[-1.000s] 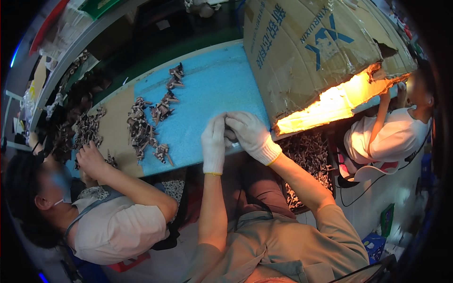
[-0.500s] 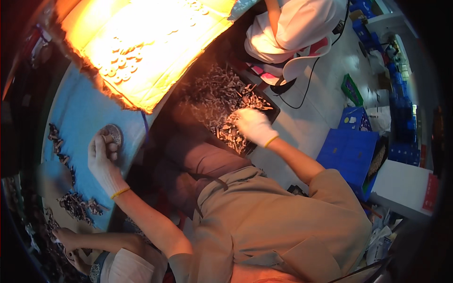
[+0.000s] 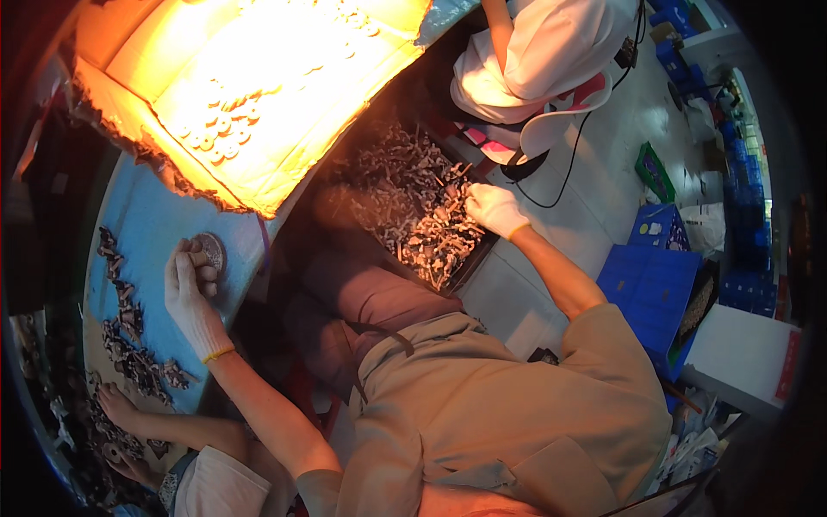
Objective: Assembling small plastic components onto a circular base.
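Note:
My left hand [image 3: 191, 293], in a white knit glove with a yellow cuff edge, is over the blue tabletop [image 3: 159, 220]. Its fingers curl round a greyish round disc [image 3: 213, 250] with a speckled rim. My right hand [image 3: 497, 210], gloved the same way, is at the right edge of a dark tray [image 3: 472, 277]. Inside lies a heap of small brown, dried-looking pieces [image 3: 426, 211]. The right fingers are bent together at the heap, and whatever they may hold is too small to make out.
A brightly lit box [image 3: 289, 185] with small ring-shaped pieces stands at the far left. More brown pieces [image 3: 129, 345] lie along the table, near another person's hand [image 3: 119, 409]. A seated person [image 3: 551, 52] is beyond the tray. Blue boxes [image 3: 642, 289] and a white carton [image 3: 743, 345] stand right.
My right hand has moved right, from over the heap to the tray's right edge. The left hand keeps its hold on the disc. The other person's hand at lower left has shifted slightly.

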